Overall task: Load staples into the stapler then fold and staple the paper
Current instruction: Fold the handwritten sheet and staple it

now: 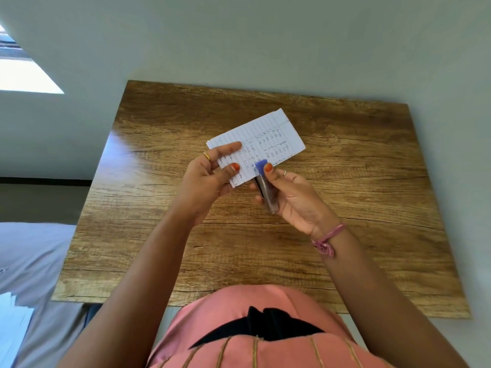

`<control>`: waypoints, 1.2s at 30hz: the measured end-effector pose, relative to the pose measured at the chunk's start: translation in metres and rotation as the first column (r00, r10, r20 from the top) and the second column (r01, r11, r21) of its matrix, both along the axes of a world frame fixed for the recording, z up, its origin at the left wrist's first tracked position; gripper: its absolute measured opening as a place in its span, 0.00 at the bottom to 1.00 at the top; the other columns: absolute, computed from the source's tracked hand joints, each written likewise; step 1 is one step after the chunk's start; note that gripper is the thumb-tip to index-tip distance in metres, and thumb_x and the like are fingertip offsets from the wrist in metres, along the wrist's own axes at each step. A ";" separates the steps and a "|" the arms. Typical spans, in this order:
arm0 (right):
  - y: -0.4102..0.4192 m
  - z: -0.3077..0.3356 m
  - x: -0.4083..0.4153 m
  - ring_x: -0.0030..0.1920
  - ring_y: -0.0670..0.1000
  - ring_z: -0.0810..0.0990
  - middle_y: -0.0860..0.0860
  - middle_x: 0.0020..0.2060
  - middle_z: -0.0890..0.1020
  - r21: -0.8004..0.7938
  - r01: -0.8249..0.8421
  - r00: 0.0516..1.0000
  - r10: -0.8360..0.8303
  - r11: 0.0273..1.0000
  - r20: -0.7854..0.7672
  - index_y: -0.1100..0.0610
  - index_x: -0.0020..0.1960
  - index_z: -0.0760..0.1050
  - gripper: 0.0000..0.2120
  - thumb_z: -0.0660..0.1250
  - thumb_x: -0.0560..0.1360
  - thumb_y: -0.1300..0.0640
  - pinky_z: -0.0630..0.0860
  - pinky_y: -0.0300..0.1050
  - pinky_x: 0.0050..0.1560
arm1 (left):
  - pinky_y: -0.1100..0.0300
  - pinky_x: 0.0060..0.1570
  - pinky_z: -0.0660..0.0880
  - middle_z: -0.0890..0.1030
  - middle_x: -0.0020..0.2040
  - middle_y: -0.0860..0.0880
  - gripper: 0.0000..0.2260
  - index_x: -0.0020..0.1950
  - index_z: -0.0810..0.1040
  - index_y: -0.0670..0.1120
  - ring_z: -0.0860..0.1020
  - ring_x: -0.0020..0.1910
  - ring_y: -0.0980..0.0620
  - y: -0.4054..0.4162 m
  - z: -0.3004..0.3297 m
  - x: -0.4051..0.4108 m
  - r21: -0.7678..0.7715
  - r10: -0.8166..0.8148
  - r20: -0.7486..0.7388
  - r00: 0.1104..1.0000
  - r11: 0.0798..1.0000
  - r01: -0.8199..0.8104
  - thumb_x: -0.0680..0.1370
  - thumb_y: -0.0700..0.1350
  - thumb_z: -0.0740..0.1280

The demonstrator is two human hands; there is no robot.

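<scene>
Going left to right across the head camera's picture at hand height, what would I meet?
Window → left hand holding the folded lined paper → blue stapler → right hand → pink wrist thread → bare wooden table.

Glossy wood-grain table (pixel 345 235) on pale grey floor (pixel 239 35), sunlit patch (pixel 24 75) far left.

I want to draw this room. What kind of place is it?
Probably a room in a home, perhaps a bedroom. A small wooden table stands against a plain wall, with what looks like a bed beside it and window light at the left.
</scene>
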State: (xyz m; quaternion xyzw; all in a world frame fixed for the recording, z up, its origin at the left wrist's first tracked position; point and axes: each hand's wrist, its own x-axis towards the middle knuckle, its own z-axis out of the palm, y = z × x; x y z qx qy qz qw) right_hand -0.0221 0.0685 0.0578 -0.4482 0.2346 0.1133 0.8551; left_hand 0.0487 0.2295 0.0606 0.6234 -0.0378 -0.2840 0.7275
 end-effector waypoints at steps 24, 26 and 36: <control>0.000 0.005 0.002 0.33 0.44 0.81 0.53 0.39 0.82 -0.096 0.023 1.000 -0.022 0.995 0.006 0.58 0.49 0.79 0.07 0.67 0.74 0.56 0.77 0.36 0.31 | 0.51 0.51 0.80 0.80 0.58 0.50 0.21 0.63 0.76 0.51 0.82 0.54 0.50 -0.015 0.010 -0.019 -0.036 0.051 0.065 0.997 0.998 -0.049 0.70 0.42 0.73; 0.001 0.005 0.002 0.34 0.44 0.81 0.54 0.39 0.82 -0.104 0.038 0.999 -0.036 0.994 0.018 0.58 0.48 0.79 0.06 0.65 0.75 0.57 0.77 0.36 0.32 | 0.51 0.52 0.80 0.80 0.58 0.50 0.23 0.63 0.76 0.51 0.82 0.55 0.50 -0.022 0.008 -0.023 -0.043 0.102 0.062 0.993 0.994 -0.100 0.68 0.44 0.74; 0.012 -0.005 0.006 0.42 0.55 0.72 0.49 0.34 0.84 -0.294 0.068 0.997 -0.054 0.954 0.056 0.51 0.41 0.84 0.08 0.70 0.69 0.48 0.63 0.44 0.37 | 0.48 0.57 0.78 0.80 0.60 0.45 0.19 0.60 0.78 0.50 0.80 0.59 0.49 -0.027 -0.001 -0.023 -0.026 0.226 0.062 0.972 0.974 -0.225 0.70 0.39 0.74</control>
